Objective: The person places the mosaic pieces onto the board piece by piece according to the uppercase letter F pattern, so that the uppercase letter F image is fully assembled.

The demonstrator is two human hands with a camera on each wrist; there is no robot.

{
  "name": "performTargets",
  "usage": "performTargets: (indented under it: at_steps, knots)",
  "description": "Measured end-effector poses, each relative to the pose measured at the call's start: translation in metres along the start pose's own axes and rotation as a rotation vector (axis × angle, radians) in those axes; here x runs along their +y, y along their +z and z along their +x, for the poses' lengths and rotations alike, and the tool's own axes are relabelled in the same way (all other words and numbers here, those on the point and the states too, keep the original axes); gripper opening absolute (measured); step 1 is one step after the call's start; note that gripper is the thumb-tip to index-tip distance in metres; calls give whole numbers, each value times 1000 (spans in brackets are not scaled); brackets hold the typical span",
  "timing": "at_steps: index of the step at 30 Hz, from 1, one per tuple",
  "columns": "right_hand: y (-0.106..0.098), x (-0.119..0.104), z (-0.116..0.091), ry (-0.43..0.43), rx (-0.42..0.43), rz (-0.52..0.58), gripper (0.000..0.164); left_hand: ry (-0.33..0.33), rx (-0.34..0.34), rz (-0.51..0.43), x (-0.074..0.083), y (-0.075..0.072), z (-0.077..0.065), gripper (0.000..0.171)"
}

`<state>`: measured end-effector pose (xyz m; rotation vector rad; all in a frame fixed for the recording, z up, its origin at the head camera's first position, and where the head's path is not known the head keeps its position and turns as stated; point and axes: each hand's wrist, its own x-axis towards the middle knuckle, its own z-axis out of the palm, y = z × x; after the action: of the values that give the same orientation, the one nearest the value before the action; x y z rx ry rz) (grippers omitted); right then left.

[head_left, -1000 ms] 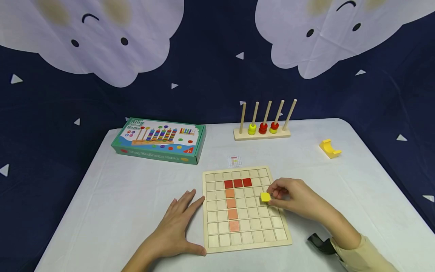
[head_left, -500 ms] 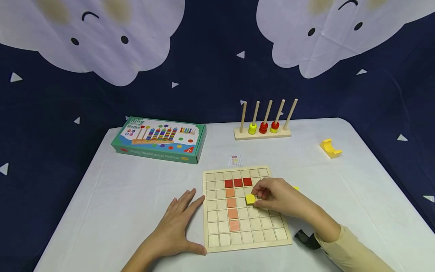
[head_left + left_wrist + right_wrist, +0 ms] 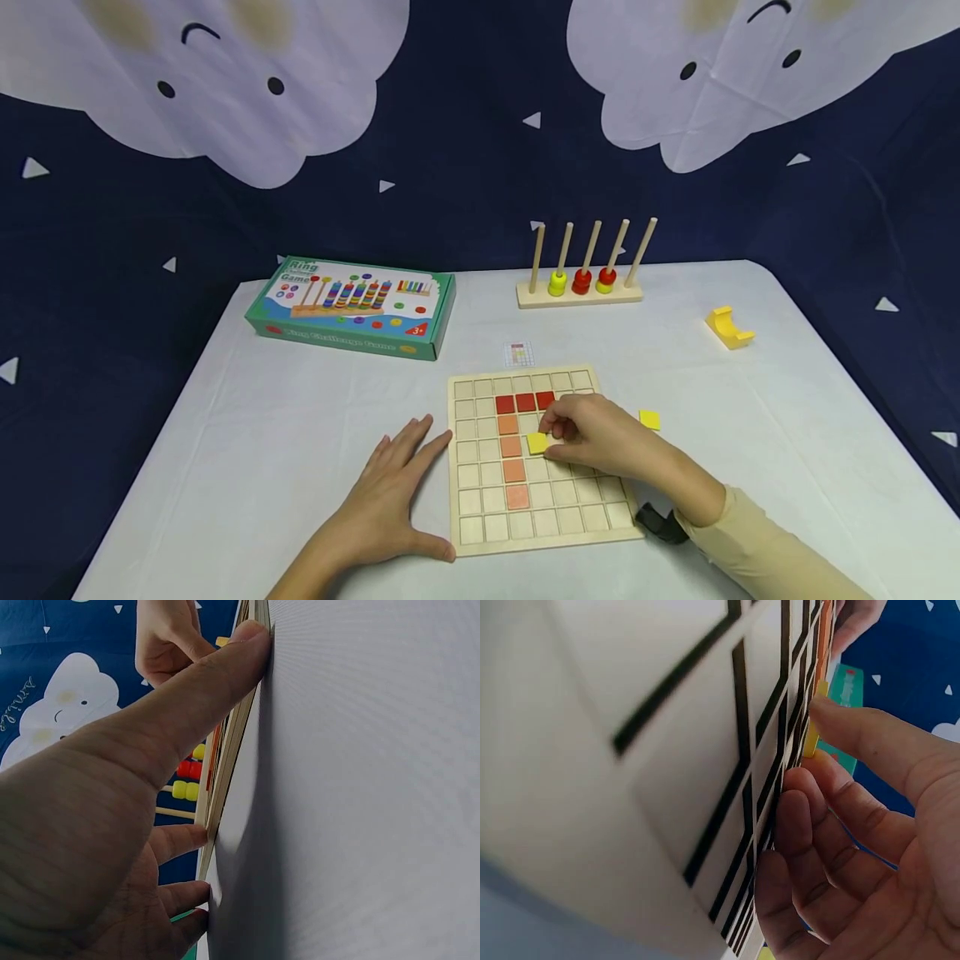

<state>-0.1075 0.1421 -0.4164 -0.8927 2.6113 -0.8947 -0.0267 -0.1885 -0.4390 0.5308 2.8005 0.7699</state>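
Observation:
A light wooden grid board (image 3: 520, 527) lies on the white table. Three red tiles (image 3: 525, 402) form a row near its top, and a column of several orange tiles (image 3: 513, 472) runs down below the leftmost red one. My right hand (image 3: 603, 429) pinches a yellow square tile (image 3: 537, 443) between thumb and index finger, close over the cells just right of the orange column; the right wrist view shows this tile (image 3: 812, 735) from its edge. Fingers spread, my left hand (image 3: 378, 504) rests beside the board, with thumb and fingertips touching its left edge.
Another yellow tile (image 3: 649, 420) lies right of the board. Behind the board are a small pattern card (image 3: 519, 354), a green game box (image 3: 352, 308) and a peg stand (image 3: 577, 297) with yellow and red rings. A yellow curved block (image 3: 727, 328) sits at right.
My right hand has carried the yellow tile leftward over the board, from its right side to near the orange column. The other yellow tile has come into sight. My left hand stays put.

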Motion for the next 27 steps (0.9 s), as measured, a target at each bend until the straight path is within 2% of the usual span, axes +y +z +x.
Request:
performTargets:
  at_steps: [27]
  knots:
    - [2,-7,10,29,-45,-16,22,7,-4,4,-2,1,1,137]
